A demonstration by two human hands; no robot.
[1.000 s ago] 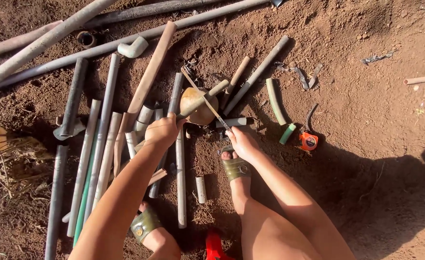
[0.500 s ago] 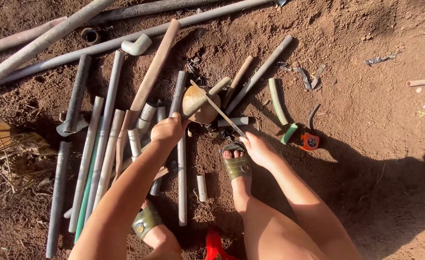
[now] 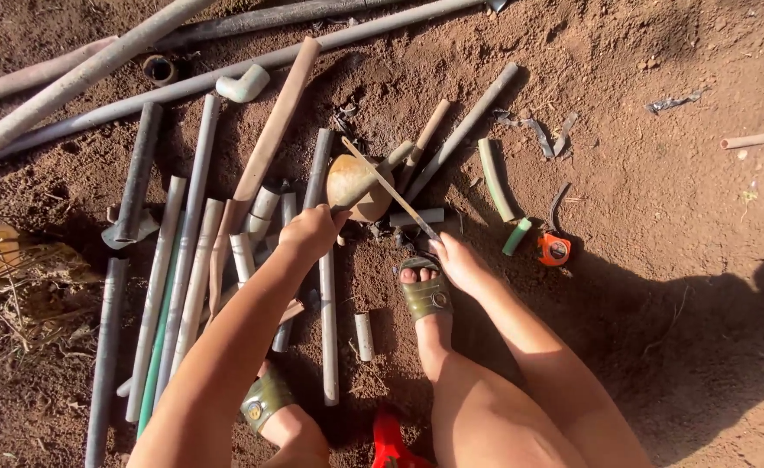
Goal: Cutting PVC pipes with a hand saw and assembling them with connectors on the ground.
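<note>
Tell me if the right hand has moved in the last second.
Yes. The right hand, gripping the saw blade, has drawn back toward the sandalled foot, away from the rock.

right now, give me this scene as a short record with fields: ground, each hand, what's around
ground: bare reddish-brown dirt
left hand: grip closed on a short pipe laid over a rounded stone
right hand: grip closed on the near end of a thin saw blade, which lies slanted across that pipe
feet: green sandal just below the right hand
left side: many grey pipes lying side by side
right side: orange tape measure, green pipe piece
top: white elbow fitting
</note>
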